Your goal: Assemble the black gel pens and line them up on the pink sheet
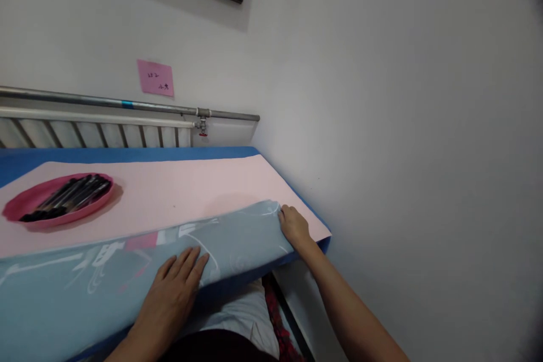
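A glossy light blue tablecloth (241, 240) with white lines and pink patches lies as a long strip along the near side of the table. Its far edge looks folded, and part of it runs out of view at the left. My left hand (173, 288) rests on top of the tablecloth with fingers stretched out, holding nothing. At the strip's right end, my right hand (296, 228) pinches its far corner, the fingers curled over the edge and the thumb hidden.
Pale pink sheeting (169, 186) lies over a blue cover (190, 153) on the table. An oval pink tray (55, 223) of black pens stands at the left. Behind run a metal pipe (161, 107) and a radiator (110, 134). A wall (403, 124) borders the right side.
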Available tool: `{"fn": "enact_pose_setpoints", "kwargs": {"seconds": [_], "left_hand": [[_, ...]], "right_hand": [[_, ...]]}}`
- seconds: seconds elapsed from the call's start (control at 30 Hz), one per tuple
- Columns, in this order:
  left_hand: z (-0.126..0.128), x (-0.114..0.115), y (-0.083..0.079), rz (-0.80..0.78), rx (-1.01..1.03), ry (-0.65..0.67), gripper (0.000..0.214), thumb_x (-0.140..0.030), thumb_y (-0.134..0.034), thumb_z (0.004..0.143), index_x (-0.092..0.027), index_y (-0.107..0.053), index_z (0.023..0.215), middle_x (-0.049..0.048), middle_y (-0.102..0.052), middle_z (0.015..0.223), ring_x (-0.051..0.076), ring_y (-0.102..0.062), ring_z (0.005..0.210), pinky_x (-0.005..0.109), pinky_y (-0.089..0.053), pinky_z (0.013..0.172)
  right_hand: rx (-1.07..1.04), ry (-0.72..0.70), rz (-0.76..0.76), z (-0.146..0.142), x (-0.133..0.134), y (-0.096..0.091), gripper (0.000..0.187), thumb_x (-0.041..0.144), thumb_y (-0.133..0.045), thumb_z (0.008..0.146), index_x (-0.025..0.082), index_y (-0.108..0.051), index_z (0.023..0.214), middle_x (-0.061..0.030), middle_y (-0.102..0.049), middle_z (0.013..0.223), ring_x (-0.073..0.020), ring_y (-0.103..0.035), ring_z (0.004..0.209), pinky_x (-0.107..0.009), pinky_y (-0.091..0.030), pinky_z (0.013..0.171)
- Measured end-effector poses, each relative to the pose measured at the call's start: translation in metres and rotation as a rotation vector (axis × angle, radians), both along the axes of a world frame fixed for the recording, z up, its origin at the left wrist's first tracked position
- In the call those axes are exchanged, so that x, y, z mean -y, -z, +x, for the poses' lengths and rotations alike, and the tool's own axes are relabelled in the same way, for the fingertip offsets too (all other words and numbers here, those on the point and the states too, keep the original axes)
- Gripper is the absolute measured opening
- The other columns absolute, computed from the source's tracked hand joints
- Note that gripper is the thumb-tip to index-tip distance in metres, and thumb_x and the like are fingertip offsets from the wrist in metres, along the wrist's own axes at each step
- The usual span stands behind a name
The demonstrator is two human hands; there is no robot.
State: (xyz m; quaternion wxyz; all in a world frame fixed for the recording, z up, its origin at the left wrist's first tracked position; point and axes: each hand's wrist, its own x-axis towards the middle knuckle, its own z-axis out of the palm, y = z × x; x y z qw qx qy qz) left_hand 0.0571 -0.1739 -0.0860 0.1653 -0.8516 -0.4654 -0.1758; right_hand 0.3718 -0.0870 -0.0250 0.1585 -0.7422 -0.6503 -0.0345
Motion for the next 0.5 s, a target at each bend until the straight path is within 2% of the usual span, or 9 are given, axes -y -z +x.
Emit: {"fn": "enact_pose_setpoints", "kwargs": {"seconds": [0.1,0.2,0.27,0.3,0.37,0.5], "left_hand": [[0.004,0.001,0.0,-0.039,0.026,-0.02,0.053,-0.007,-0.039,0.074,-0.024,-0.049,0.123,0.0065,-0.049,0.131,0.023,-0.045,0.118,0.04,-0.033,0.095],[0.001,0.001,-0.006,-0.062,0.084,0.044,0.047,-0.018,-0.044,0.078,-0.025,-0.047,0.124,0.0065,-0.049,0.131,0.024,-0.046,0.117,0.04,-0.035,0.094],[-0.014,0.0,-0.013,-0.074,0.164,0.059,0.046,-0.032,-0.048,0.08,-0.026,-0.046,0.125,0.0068,-0.049,0.13,0.023,-0.046,0.117,0.039,-0.037,0.094],[-0.027,0.0,-0.018,-0.074,0.21,0.021,0.046,-0.037,-0.047,0.08,-0.024,-0.046,0.125,0.0079,-0.049,0.13,0.023,-0.046,0.117,0.038,-0.038,0.094],[-0.064,0.003,-0.028,-0.053,0.276,-0.187,0.047,-0.042,-0.042,0.082,-0.017,-0.05,0.121,0.0133,-0.051,0.126,0.026,-0.047,0.115,0.04,-0.038,0.094],[-0.156,0.025,-0.051,-0.093,0.212,-0.89,0.057,-0.046,-0.03,0.083,-0.006,-0.05,0.119,0.0234,-0.05,0.123,0.039,-0.049,0.109,0.052,-0.042,0.082]], "right_hand": [[0.052,0.026,-0.065,0.0,0.001,-0.001,0.023,0.029,-0.038,0.087,0.014,-0.055,0.096,-0.013,-0.059,0.097,-0.0211,-0.055,0.089,-0.028,-0.037,0.069],[0.072,0.071,-0.138,0.002,-0.001,-0.007,0.03,0.032,-0.036,0.088,0.012,-0.054,0.1,-0.0161,-0.061,0.097,-0.0231,-0.058,0.086,-0.03,-0.038,0.066],[0.068,0.087,-0.189,0.003,-0.003,-0.012,0.033,0.034,-0.036,0.088,0.01,-0.056,0.099,-0.0172,-0.063,0.093,-0.0238,-0.06,0.085,-0.03,-0.039,0.065],[0.061,0.087,-0.212,0.003,-0.004,-0.014,0.034,0.034,-0.035,0.087,0.009,-0.057,0.097,-0.0176,-0.063,0.092,-0.0241,-0.06,0.085,-0.029,-0.039,0.065],[0.039,0.069,-0.247,0.002,-0.005,-0.019,0.036,0.033,-0.033,0.088,0.009,-0.059,0.094,-0.0185,-0.064,0.093,-0.0246,-0.06,0.086,-0.03,-0.039,0.066],[-0.022,0.021,-0.269,0.007,-0.01,-0.017,0.034,0.031,-0.038,0.084,0.006,-0.061,0.088,-0.0222,-0.064,0.09,-0.0283,-0.061,0.085,-0.033,-0.04,0.067]]}}
